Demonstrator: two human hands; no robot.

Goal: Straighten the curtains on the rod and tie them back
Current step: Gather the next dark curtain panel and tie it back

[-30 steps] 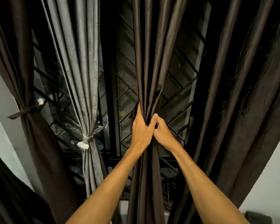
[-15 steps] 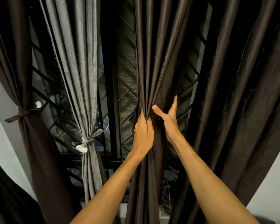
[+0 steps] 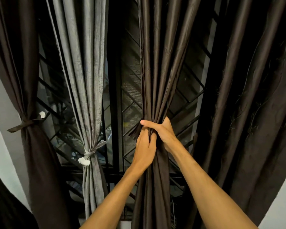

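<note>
Since half a second back, right hand (image 3: 166, 135) has closed round middle brown curtain (image 3: 157, 71); left hand (image 3: 144, 147) grips it too, touching at right's 7 o'clock. Bundle hangs centre, axis 12-to-6.

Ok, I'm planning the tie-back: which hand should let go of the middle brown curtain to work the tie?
Probably the left hand. The right hand wraps the gathered brown curtain, thumb across its front, so it can hold alone; a dark fabric strip sticks out beside the left.
</note>
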